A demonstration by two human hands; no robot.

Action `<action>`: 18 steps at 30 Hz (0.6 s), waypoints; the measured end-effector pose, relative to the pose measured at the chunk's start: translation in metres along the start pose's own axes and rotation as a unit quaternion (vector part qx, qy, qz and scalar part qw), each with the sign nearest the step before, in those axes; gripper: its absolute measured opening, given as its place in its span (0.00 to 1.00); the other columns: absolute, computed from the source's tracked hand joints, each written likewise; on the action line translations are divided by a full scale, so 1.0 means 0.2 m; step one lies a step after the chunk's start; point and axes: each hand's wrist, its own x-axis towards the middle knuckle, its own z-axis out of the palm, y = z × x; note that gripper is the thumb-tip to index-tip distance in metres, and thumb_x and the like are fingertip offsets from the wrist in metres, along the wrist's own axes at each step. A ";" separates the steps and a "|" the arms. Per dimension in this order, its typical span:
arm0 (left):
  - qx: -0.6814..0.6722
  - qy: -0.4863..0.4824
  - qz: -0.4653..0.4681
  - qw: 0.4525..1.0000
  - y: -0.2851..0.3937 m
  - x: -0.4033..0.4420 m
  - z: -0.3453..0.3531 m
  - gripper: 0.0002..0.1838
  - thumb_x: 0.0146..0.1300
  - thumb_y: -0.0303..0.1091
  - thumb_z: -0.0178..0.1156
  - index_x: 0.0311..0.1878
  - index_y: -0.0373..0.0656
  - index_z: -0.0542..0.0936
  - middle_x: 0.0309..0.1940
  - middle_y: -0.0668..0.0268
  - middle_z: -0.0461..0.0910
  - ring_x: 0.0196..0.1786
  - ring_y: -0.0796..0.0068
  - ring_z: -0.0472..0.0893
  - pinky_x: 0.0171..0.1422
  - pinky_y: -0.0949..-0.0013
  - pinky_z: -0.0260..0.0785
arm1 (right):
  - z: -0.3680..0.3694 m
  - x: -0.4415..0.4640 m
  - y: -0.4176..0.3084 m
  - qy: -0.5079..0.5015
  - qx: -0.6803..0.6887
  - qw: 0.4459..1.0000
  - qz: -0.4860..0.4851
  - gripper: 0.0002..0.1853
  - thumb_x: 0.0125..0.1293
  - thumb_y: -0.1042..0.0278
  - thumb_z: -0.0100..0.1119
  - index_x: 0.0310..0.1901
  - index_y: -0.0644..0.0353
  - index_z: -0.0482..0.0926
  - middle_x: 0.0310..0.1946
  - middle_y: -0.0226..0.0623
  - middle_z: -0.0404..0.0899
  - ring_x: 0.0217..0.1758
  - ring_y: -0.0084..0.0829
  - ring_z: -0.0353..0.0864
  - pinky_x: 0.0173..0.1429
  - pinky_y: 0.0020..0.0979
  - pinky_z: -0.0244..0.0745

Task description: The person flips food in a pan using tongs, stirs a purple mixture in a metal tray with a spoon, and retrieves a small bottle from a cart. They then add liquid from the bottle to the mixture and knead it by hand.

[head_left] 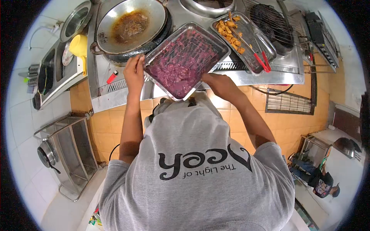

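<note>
One tray (222,48) of purple food (178,73), between both hands (134,74) (221,86).

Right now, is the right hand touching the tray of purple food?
Touching. The head view shows the right hand gripping the tray at its near right edge.

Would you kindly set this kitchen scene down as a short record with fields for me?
Left hand: gripping the metal tray at its left corner
Right hand: gripping the tray's right-hand near edge
Tray contents: purple mixture
Beyond, left: wok with brown residue
Beyond, right: second tray with orange-brown pieces and red-handled tongs
Near left hand: red lighter
</note>
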 end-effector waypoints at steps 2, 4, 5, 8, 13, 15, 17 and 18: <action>-0.011 -0.003 -0.011 1.000 0.00 0.01 -0.01 0.06 0.60 0.27 0.57 0.38 0.35 0.79 0.26 0.60 0.76 0.29 0.72 0.75 0.34 0.73 0.65 | -0.02 -0.01 0.02 0.007 -0.007 0.999 -0.037 0.14 0.60 0.69 0.45 0.48 0.49 0.71 0.38 0.42 0.79 0.37 0.45 0.81 0.38 0.42 0.77; -0.016 -0.016 -0.018 1.000 0.00 0.01 -0.02 0.07 0.60 0.27 0.56 0.38 0.35 0.79 0.25 0.60 0.76 0.29 0.72 0.76 0.34 0.73 0.65 | 0.01 0.02 0.11 -0.028 -0.036 0.998 -0.050 0.15 0.61 0.69 0.45 0.50 0.48 0.71 0.39 0.42 0.79 0.38 0.44 0.81 0.38 0.41 0.78; -0.017 -0.026 -0.019 0.999 -0.01 0.02 -0.02 0.07 0.60 0.27 0.56 0.38 0.35 0.79 0.25 0.60 0.76 0.29 0.72 0.76 0.34 0.73 0.65 | 0.04 0.05 0.16 -0.010 -0.021 0.998 -0.057 0.15 0.62 0.68 0.44 0.50 0.48 0.70 0.38 0.43 0.79 0.37 0.43 0.81 0.37 0.41 0.78; 0.010 -0.038 -0.002 0.999 0.00 0.03 0.00 0.07 0.60 0.27 0.56 0.39 0.34 0.79 0.25 0.60 0.75 0.28 0.72 0.75 0.34 0.73 0.65 | -0.06 0.13 0.18 -0.049 -0.132 0.990 0.007 0.14 0.62 0.66 0.44 0.49 0.46 0.72 0.39 0.42 0.79 0.36 0.43 0.81 0.37 0.41 0.78; 0.001 -0.020 -0.025 0.999 0.00 0.02 0.05 0.07 0.61 0.27 0.56 0.39 0.35 0.79 0.25 0.60 0.75 0.28 0.70 0.75 0.35 0.71 0.65 | 0.00 0.12 0.14 -0.028 0.021 0.994 -0.104 0.13 0.65 0.64 0.41 0.49 0.50 0.72 0.35 0.45 0.78 0.41 0.44 0.79 0.41 0.40 0.75; -0.010 -0.019 -0.052 0.998 0.00 0.01 0.08 0.07 0.61 0.28 0.56 0.39 0.34 0.79 0.25 0.59 0.75 0.28 0.69 0.74 0.35 0.71 0.65 | 0.01 0.16 0.16 -0.022 0.000 0.997 -0.076 0.13 0.65 0.61 0.42 0.48 0.50 0.72 0.36 0.45 0.78 0.41 0.45 0.79 0.42 0.41 0.75; 0.020 -0.015 -0.045 0.999 0.03 -0.01 0.10 0.07 0.61 0.27 0.56 0.39 0.34 0.79 0.26 0.59 0.75 0.28 0.70 0.74 0.34 0.72 0.64 | -0.03 0.22 0.21 -0.030 0.005 0.999 -0.029 0.13 0.62 0.63 0.46 0.47 0.52 0.72 0.35 0.46 0.77 0.39 0.47 0.79 0.42 0.43 0.74; 0.034 -0.015 -0.039 0.999 0.05 -0.01 0.10 0.07 0.61 0.27 0.56 0.39 0.34 0.79 0.26 0.59 0.75 0.28 0.70 0.74 0.34 0.72 0.64 | -0.02 0.22 0.22 -0.038 0.046 0.996 -0.063 0.14 0.60 0.66 0.47 0.48 0.53 0.71 0.34 0.46 0.77 0.39 0.47 0.79 0.41 0.43 0.74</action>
